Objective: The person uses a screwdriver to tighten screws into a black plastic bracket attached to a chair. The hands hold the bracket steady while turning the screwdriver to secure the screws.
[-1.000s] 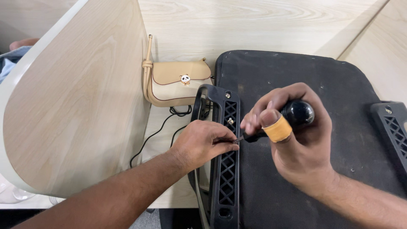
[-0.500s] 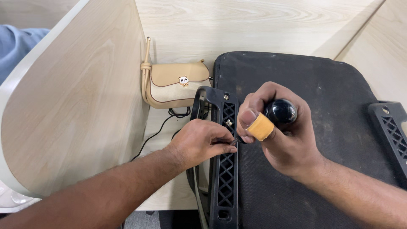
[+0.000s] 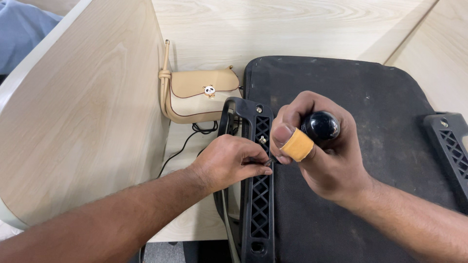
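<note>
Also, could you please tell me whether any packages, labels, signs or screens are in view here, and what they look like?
None in view; no package, label, sign or screen.
Nearest to one: a small round black-and-white panda-face clasp on the flap of the beige leather handbag, which lies on the pale wooden desk.

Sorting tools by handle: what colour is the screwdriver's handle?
Glossy black, on the screwdriver handle in the head view.

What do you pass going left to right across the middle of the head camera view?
Wooden divider panel → tan handbag → left hand → black lattice bracket → right hand gripping a black-handled tool → second black bracket.
</note>
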